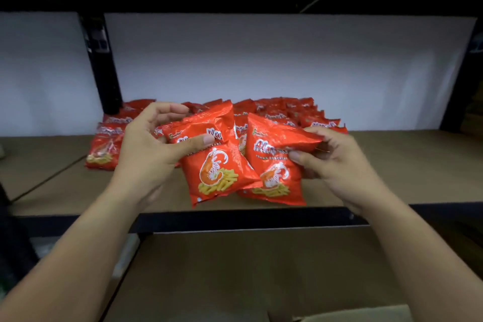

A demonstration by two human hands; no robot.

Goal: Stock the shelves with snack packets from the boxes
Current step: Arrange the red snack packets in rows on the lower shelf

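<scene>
My left hand (pixel 146 144) grips one red prawn-snack packet (pixel 217 162), thumb pressed across its front, fingers (pixel 167 110) curled behind its top. My right hand (pixel 337 162) pinches a second packet (pixel 271 165) by its upper corner at three o'clock. Both packets touch, held just above the front of the brown shelf (pixel 392 165). At twelve o'clock behind them, rows of stocked packets (pixel 292 112) lie on that shelf against the white back wall (pixel 261 60).
</scene>
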